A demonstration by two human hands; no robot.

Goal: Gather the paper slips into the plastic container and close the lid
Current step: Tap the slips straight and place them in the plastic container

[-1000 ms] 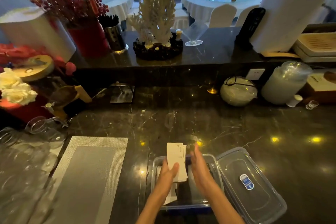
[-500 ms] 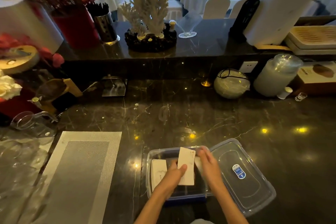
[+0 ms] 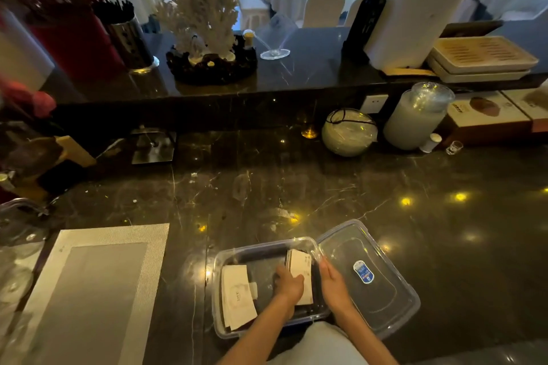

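Note:
A clear plastic container [image 3: 261,247] sits at the near edge of the dark marble counter. A pile of white paper slips [image 3: 238,296] lies in its left half. My left hand [image 3: 289,286] holds a stack of slips [image 3: 301,268] down inside the right half of the container. My right hand [image 3: 333,284] rests at the container's right wall beside that stack, fingers together; whether it touches the slips is unclear. The clear lid [image 3: 367,275], with a blue label, lies flat on the counter against the container's right side.
A grey woven placemat [image 3: 98,284] lies to the left, with clear glassware [image 3: 17,249] beyond it. At the back of the counter stand a round glass bowl [image 3: 348,132], a white jar [image 3: 415,118] and boxes [image 3: 489,118]. A raised shelf carries a coral ornament [image 3: 207,24] and trays.
The stack of slips, held upright above the container a second ago, has come down inside its right half. Both hands went down with it.

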